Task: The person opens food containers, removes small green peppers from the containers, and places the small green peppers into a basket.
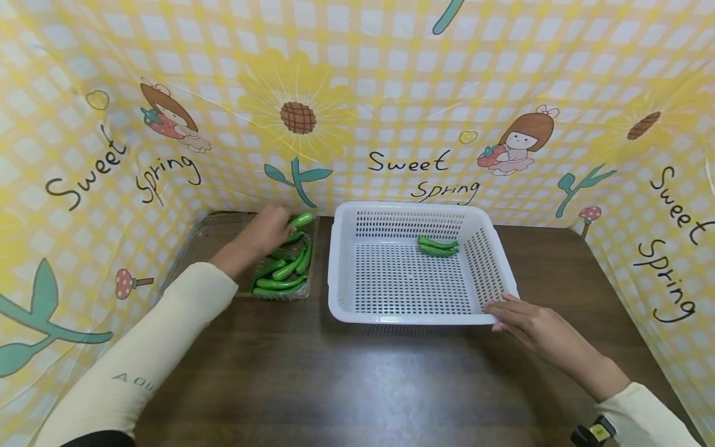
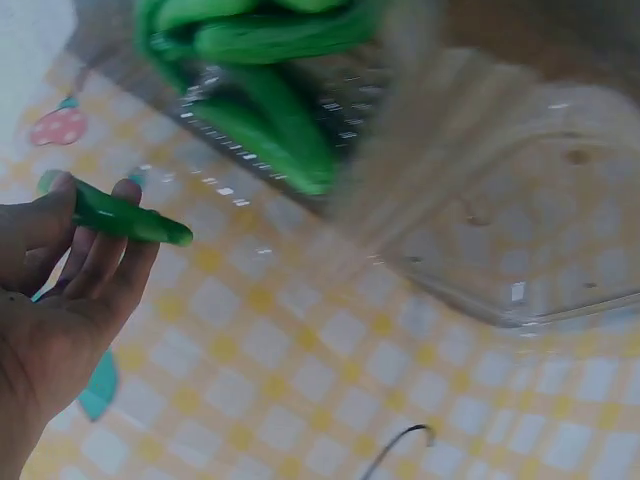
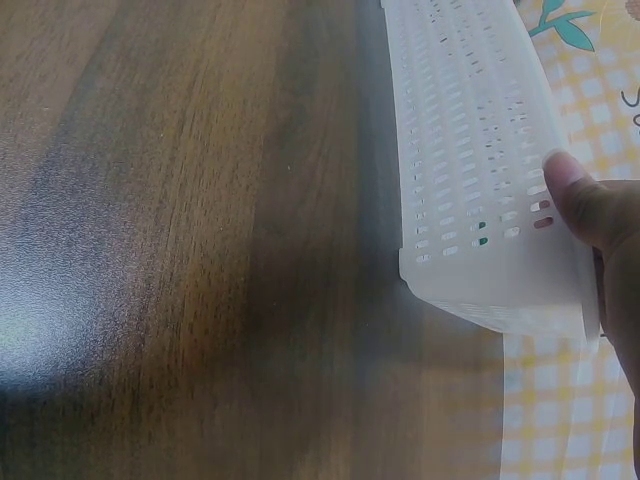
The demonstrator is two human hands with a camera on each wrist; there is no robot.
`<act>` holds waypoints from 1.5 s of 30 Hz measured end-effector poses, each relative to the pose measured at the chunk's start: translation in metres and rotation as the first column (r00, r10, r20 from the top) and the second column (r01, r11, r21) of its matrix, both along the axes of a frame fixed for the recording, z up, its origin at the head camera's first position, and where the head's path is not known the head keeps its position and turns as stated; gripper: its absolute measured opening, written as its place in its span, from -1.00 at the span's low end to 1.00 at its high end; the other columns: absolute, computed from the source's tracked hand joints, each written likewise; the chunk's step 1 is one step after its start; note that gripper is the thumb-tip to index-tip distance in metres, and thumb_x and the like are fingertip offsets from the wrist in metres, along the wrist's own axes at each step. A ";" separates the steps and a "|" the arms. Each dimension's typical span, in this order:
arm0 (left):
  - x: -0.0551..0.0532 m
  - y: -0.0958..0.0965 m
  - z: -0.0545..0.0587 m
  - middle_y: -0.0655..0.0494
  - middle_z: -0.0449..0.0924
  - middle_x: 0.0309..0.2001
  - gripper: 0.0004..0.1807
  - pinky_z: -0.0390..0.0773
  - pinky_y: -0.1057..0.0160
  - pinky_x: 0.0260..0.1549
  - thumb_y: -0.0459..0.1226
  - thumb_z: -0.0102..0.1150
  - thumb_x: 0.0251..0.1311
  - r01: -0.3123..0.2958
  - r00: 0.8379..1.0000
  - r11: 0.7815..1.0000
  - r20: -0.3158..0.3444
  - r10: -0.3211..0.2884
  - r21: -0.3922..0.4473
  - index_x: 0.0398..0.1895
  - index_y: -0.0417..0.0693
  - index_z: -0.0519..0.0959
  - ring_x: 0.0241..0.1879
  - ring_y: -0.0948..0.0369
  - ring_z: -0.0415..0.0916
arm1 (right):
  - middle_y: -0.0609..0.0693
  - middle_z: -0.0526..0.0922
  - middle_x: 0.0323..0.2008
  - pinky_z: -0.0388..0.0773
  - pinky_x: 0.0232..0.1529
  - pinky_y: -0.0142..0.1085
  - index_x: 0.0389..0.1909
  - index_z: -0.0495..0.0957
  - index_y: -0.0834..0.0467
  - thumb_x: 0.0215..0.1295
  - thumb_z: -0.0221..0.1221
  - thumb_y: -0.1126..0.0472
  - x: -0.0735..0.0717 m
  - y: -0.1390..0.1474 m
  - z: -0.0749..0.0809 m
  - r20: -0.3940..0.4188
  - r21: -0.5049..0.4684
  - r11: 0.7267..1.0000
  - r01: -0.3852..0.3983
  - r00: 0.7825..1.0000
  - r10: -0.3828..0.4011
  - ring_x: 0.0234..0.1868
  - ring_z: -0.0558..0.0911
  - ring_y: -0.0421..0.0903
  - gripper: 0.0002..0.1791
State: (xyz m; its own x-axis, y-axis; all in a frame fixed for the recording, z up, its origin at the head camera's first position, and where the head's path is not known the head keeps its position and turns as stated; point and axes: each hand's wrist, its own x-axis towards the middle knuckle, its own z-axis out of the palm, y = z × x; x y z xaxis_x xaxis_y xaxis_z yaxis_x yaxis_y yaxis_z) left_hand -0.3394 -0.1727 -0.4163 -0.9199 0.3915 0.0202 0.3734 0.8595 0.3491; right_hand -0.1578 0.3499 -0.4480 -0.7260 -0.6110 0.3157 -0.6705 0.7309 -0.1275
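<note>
My left hand [image 1: 269, 230] pinches one green pepper [image 2: 125, 215] between thumb and fingers, above the right end of a clear plastic container [image 1: 215, 231]. Several more green peppers [image 1: 287, 268] lie loosely piled in that container. To its right stands a white perforated basket [image 1: 341, 298], with a few green peppers [image 1: 438, 247] lying together near its back right. My right hand [image 1: 533, 320] grips the basket's front right corner, the thumb [image 3: 568, 185] on the outer wall and the other fingers over the rim.
A dark wooden table [image 1: 363, 385] carries both vessels. Behind and at both sides rises a yellow checked cloth [image 1: 385, 99] printed with flowers and figures. The clear container's open lid [image 2: 480, 200] shows in the left wrist view.
</note>
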 end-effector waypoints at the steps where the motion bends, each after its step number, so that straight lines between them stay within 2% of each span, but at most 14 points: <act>1: -0.001 0.005 0.003 -0.29 0.59 0.05 -0.62 0.60 0.04 -0.22 -0.40 0.24 0.37 0.006 1.000 1.000 -0.006 -0.006 0.008 0.21 -0.36 0.57 -0.09 -0.08 0.59 | -0.05 0.75 0.11 0.51 0.23 -0.41 0.08 0.73 0.08 0.08 0.46 0.27 0.000 0.000 0.000 0.003 0.001 1.000 0.002 1.000 -0.002 0.16 0.70 0.18 -0.53; 6: -0.003 0.033 0.021 -0.21 0.58 0.02 -0.62 0.61 0.02 -0.14 -0.39 0.24 0.37 0.047 0.999 0.998 -0.029 -0.045 0.045 0.23 -0.29 0.58 -0.05 -0.05 0.56 | 0.02 0.73 0.16 0.62 0.08 -0.10 0.15 0.70 0.10 0.12 0.44 0.26 0.001 0.002 0.002 0.044 0.011 1.000 0.017 0.999 -0.018 0.19 0.68 0.20 -0.50; 8: -0.002 0.045 0.027 -0.18 0.58 -0.01 -0.64 0.61 0.02 -0.13 -0.39 0.24 0.37 0.061 0.997 0.997 -0.051 -0.059 0.047 0.21 -0.27 0.59 -0.07 -0.03 0.56 | 0.05 0.71 0.18 0.62 0.07 -0.03 0.18 0.68 0.11 0.13 0.43 0.26 0.002 0.002 0.003 0.066 0.011 1.000 0.022 0.998 -0.023 0.20 0.66 0.21 -0.48; 12: -0.001 0.071 0.035 -0.12 0.59 -0.01 -0.67 0.64 0.06 -0.10 -0.39 0.24 0.37 0.091 0.990 0.996 -0.107 -0.088 0.026 0.17 -0.23 0.62 -0.07 0.00 0.58 | 0.06 0.70 0.20 0.57 0.13 -0.07 0.20 0.67 0.11 0.17 0.41 0.26 0.002 0.003 0.004 0.086 0.010 0.999 0.032 0.996 -0.033 0.22 0.65 0.20 -0.49; 18: -0.001 0.116 0.040 -0.07 0.60 0.01 -0.64 0.68 0.13 -0.10 -0.38 0.23 0.39 0.166 0.980 0.986 -0.112 -0.167 -0.014 0.22 -0.18 0.61 -0.02 0.04 0.62 | 0.04 0.70 0.19 0.58 0.15 -0.16 0.20 0.67 0.08 0.18 0.41 0.26 0.001 0.003 0.007 0.068 0.001 0.999 0.048 0.997 -0.048 0.19 0.68 0.16 -0.49; 23: -0.006 0.161 0.032 -0.03 0.61 -0.03 -0.69 0.67 0.21 -0.08 -0.40 0.23 0.37 0.245 0.959 0.967 -0.132 -0.253 -0.072 0.15 -0.18 0.65 -0.07 0.10 0.62 | 0.06 0.71 0.17 0.61 0.08 -0.12 0.21 0.66 0.08 0.15 0.42 0.30 0.000 0.003 0.008 0.036 -0.022 0.998 0.051 0.998 -0.050 0.12 0.73 0.11 -0.46; 28: -0.010 0.200 0.020 0.04 0.62 -0.10 -0.75 0.64 0.25 -0.10 -0.44 0.13 0.41 0.304 0.945 0.947 -0.093 -0.314 -0.106 0.05 -0.13 0.69 -0.12 0.17 0.58 | 0.08 0.71 0.16 0.59 0.15 -0.33 0.22 0.66 0.05 0.12 0.44 0.32 0.000 0.003 0.008 0.017 -0.035 0.999 0.038 0.999 -0.038 0.09 0.75 0.08 -0.43; 31: -0.011 0.220 0.016 0.03 0.65 -0.04 -0.72 0.64 0.28 0.00 -0.43 0.17 0.39 0.327 0.943 0.943 -0.038 -0.330 -0.057 0.10 -0.16 0.68 -0.03 0.17 0.60 | 0.08 0.71 0.16 0.57 0.17 -0.39 0.21 0.67 0.06 0.11 0.44 0.33 0.001 0.003 0.007 0.019 -0.031 0.999 0.038 0.999 -0.038 0.10 0.75 0.07 -0.43; 34: -0.012 0.237 0.016 0.01 0.67 0.05 -0.66 0.62 0.28 0.12 -0.43 0.23 0.34 0.328 0.945 0.944 0.011 -0.328 0.026 0.16 -0.19 0.64 0.09 0.15 0.60 | 0.06 0.71 0.17 0.59 0.14 -0.33 0.20 0.67 0.07 0.11 0.45 0.32 0.001 0.003 0.006 0.022 -0.024 0.999 0.046 0.999 -0.045 0.10 0.75 0.07 -0.44; 38: -0.013 0.258 0.016 0.00 0.69 0.05 -0.66 0.61 0.28 0.14 -0.47 0.20 0.33 0.324 0.943 0.942 0.050 -0.329 0.086 0.15 -0.21 0.63 0.10 0.14 0.60 | 0.05 0.71 0.18 0.58 0.15 -0.30 0.21 0.67 0.06 0.13 0.44 0.30 0.001 0.003 0.006 0.024 -0.024 0.999 0.049 0.999 -0.049 0.11 0.74 0.07 -0.45; 41: -0.012 0.272 0.010 -0.01 0.71 -0.01 -0.68 0.64 0.33 0.01 -0.53 0.15 0.31 0.319 0.942 0.939 0.066 -0.329 0.128 0.10 -0.23 0.65 -0.02 0.18 0.63 | 0.06 0.71 0.17 0.52 0.22 -0.39 0.20 0.67 0.07 0.13 0.44 0.31 0.000 0.003 0.004 0.023 -0.040 0.998 0.039 0.999 -0.038 0.12 0.73 0.09 -0.45; 45: -0.009 0.284 0.000 0.04 0.70 -0.23 -0.73 0.58 0.40 -0.23 -0.57 0.10 0.26 0.296 0.946 0.942 0.087 -0.312 0.160 -0.08 -0.24 0.70 -0.28 0.24 0.56 | 0.06 0.72 0.16 0.46 0.26 -0.47 0.19 0.68 0.09 0.11 0.45 0.32 -0.002 0.001 0.004 0.020 -0.054 0.998 0.023 1.000 -0.022 0.13 0.73 0.10 -0.45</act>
State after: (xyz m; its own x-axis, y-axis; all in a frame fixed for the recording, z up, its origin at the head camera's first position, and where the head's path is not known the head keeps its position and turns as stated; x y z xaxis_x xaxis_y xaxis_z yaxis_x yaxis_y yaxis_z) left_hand -0.3486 0.1116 -0.4164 -0.7569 0.6535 0.0022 0.5617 0.6488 0.5134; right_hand -0.1599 0.3512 -0.4441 -0.7454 -0.5770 0.3337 -0.6512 0.7373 -0.1797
